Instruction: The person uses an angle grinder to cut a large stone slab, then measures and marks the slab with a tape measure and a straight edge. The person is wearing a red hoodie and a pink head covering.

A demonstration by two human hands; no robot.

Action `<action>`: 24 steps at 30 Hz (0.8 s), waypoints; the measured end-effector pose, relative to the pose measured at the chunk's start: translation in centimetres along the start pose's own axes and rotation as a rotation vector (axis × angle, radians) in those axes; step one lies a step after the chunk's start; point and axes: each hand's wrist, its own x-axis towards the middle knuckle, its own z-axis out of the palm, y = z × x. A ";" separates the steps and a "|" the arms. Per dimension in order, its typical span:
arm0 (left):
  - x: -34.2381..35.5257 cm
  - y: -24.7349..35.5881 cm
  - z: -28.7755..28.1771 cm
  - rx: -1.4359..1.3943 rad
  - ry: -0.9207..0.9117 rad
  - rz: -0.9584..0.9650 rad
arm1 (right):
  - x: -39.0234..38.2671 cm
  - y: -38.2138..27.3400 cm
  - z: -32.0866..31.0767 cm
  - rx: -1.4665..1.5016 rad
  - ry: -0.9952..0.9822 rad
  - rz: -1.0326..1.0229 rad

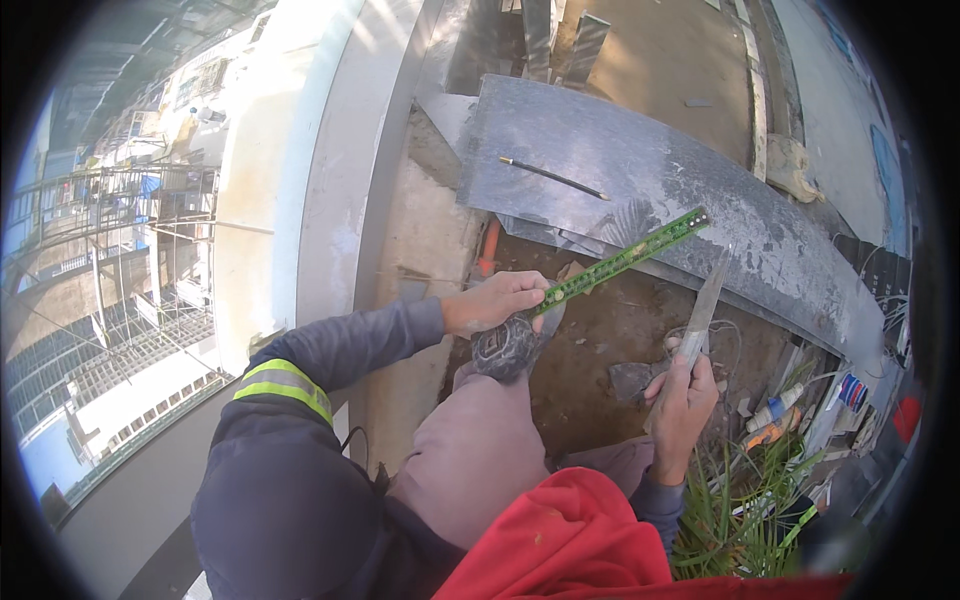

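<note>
My left hand (500, 300) is closed on one end of a stiff green strip (625, 258), narrow and ruler-like, with small holes at its far end. The strip slants up to the right, its far end over a worn grey sheet (600, 130). In my right hand (685, 400) is a long pointed metal blade (708, 305), like a knife; its handle is hidden in my fingers. The blade's tip points up and away, over the sheet's near edge. A dark pencil (553, 178) lies on the sheet. Under my left hand a knee with a dark pad (503, 348) shows.
Along the left runs a pale wall ledge (345, 170), with scaffolding (110, 230) and buildings beyond and below. An orange pipe (489, 248) stands by the sheet's near edge. At lower right are green leaves (740, 520) and cluttered tools, including an orange-handled one (773, 428).
</note>
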 end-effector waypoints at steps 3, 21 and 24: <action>0.7 -0.2 0.1 -0.099 -0.021 -0.055 | -0.2 1.8 -0.4 0.068 0.070 -0.086; -2.4 -2.7 -2.9 -0.038 0.123 -0.282 | -0.4 2.8 -1.3 -0.560 0.165 -0.871; -2.7 -3.1 -3.1 -0.067 0.094 -0.240 | -0.8 2.9 -1.0 -0.495 0.251 -0.918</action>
